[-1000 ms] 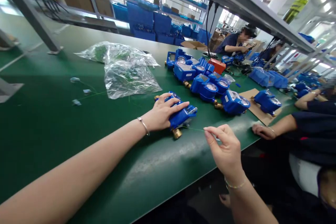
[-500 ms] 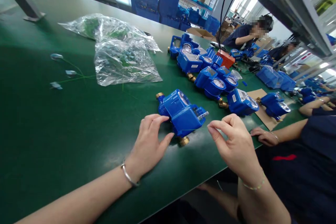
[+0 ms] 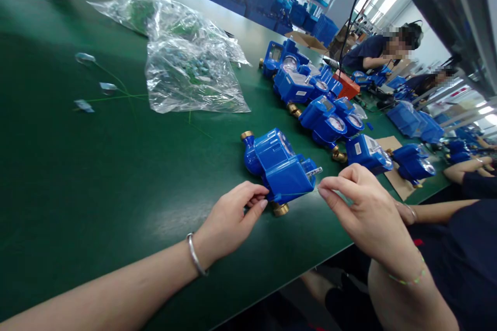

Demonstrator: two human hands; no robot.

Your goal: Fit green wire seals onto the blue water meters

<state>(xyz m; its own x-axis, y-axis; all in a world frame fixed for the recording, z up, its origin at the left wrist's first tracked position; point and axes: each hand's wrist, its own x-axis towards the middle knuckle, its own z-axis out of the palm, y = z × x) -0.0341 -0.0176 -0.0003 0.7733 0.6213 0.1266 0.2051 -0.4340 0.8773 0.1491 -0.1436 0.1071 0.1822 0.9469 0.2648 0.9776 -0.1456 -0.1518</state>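
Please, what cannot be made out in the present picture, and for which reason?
In the head view:
Nearest blue meter: reading; turned away.
Green thread: exact end near right hand; too thin.
Left hand: whether it grips anything; curled fingers hide this.
Plastic bag: exact contents; creases and glare.

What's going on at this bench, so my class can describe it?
A person works bare-handed on a glossy blue meter with brass-coloured end fittings, resting on a dark green tabletop. The right hand pinches a thin green wire at the meter's near side; the left hand is at its lower edge, its grip unclear. Similar blue meters sit farther right, a crumpled clear plastic bag farther left.
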